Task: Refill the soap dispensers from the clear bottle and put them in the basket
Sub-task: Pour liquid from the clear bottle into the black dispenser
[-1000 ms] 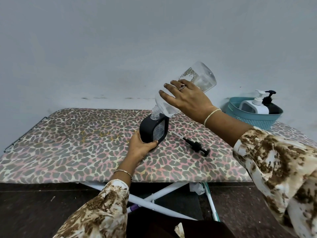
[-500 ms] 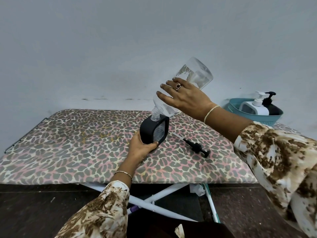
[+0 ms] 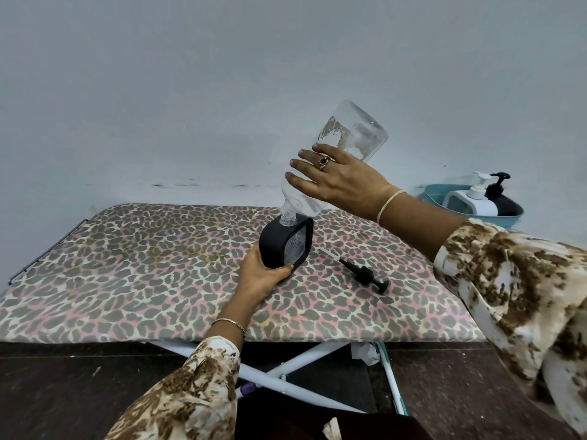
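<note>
Clear plastic bottle (image 3: 352,134) tipped steeper than a second ago, base higher. Left hand (image 3: 260,274) grips black square soap dispenser (image 3: 279,246) low, upright on leopard-print table (image 3: 127,265). Right hand (image 3: 343,182) wraps bottle, neck in dispenser mouth at 12 o'clock. Keep neck seated, tilt steady, watch level. Black pump head (image 3: 362,273) lies at dispenser's 4 o'clock. Teal plastic basket (image 3: 432,193) at 2 o'clock.

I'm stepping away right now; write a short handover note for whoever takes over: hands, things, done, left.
Left hand grips the black dispenser on the leopard-print table. Right hand holds the clear bottle upturned, neck in the dispenser's opening. The black pump lies on the table beside it.
Done: a white dispenser and a second black dispenser stand in the teal basket.
Left: finish pouring, fit the pump, move this dispenser to the basket.
</note>
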